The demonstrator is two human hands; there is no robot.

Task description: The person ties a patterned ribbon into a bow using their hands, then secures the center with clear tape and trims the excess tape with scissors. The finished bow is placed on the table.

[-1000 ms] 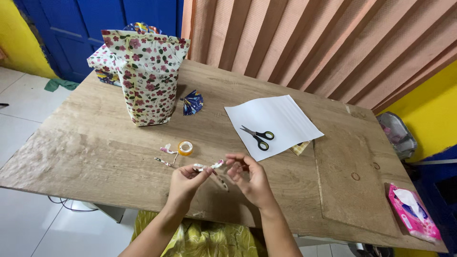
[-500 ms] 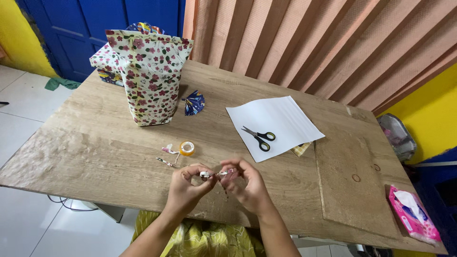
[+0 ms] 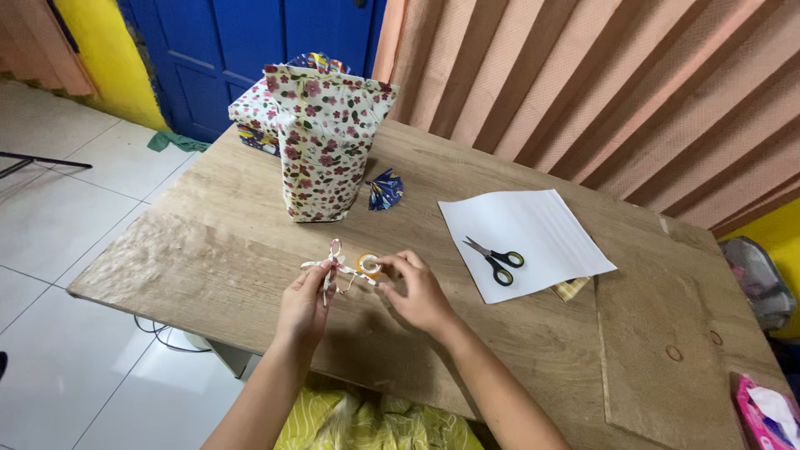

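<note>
My left hand (image 3: 304, 304) pinches a small bow of floral paper ribbon (image 3: 335, 265) just above the wooden table (image 3: 208, 250). My right hand (image 3: 417, 292) holds the ribbon's other end, fingers closed on it. A small roll of clear tape (image 3: 367, 264) lies on the table right behind the bow, between my hands. A tall bag wrapped in floral paper (image 3: 327, 150) stands upright behind them, to the left.
Black-handled scissors (image 3: 495, 257) lie on a white sheet of paper (image 3: 533, 225) to the right. A dark blue folded paper fan (image 3: 385, 189) sits beside the bag. A floral-wrapped box (image 3: 254, 112) lies behind the bag. A pink tissue pack (image 3: 762, 412) sits at the near right corner.
Both hands have shifted left and away from me toward the tape roll, still holding the ribbon bow. The view has moved closer to the table.
</note>
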